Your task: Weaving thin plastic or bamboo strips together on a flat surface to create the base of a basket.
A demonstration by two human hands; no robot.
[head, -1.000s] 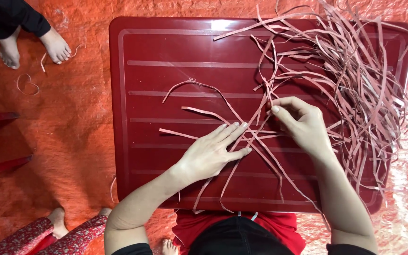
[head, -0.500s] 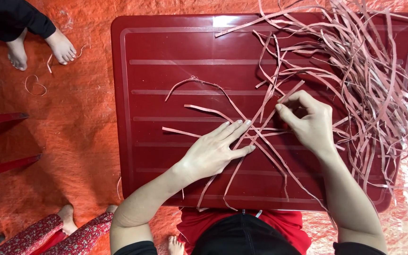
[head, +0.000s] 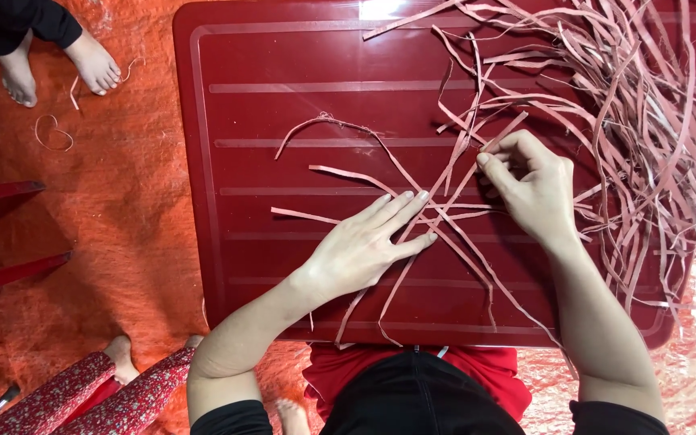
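My left hand [head: 362, 244] lies flat on the dark red table [head: 267, 105], fingers spread and pressing down a few crossed pink strips [head: 437, 217]. My right hand [head: 532, 188] is just to its right, thumb and fingers pinched on one pink strip [head: 499, 138] that runs up and away from the crossing. A big loose pile of long pink strips [head: 630, 113] covers the table's right side. One curved strip [head: 324, 125] lies alone near the table's middle.
Orange mat [head: 98, 234] covers the floor. Another person's bare feet [head: 58, 68] are at the top left, with a strip loop [head: 51, 133] beside them. Patterned trouser legs [head: 114, 387] show at the bottom left. Red furniture [head: 2, 234] stands at the left edge.
My right hand has drawn its strip slightly up and right. My left hand stays pressed on the crossed strips. The camera view has shifted a little.
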